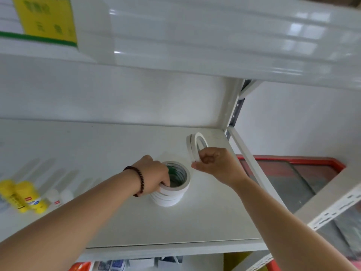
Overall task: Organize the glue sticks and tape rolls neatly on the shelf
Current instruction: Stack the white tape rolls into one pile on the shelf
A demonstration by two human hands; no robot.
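A stack of white tape rolls (172, 196) lies flat in the middle of the white shelf (117, 222). My left hand (154, 175) grips the top of this stack, with the fingers curled over its rim and into the hole. Just to the right, my right hand (216, 165) pinches thin white tape rolls (192, 147) that stand on edge, held up above the shelf board. Yellow glue sticks (21, 196) and white glue sticks (58, 196) stand in a group at the shelf's left edge.
An upper shelf (214, 45) hangs close overhead, with a yellow box (46, 18) on it. A perforated metal upright (236, 110) and side rail (252, 165) bound the shelf on the right. Beyond them is a red-framed glass surface (304, 177).
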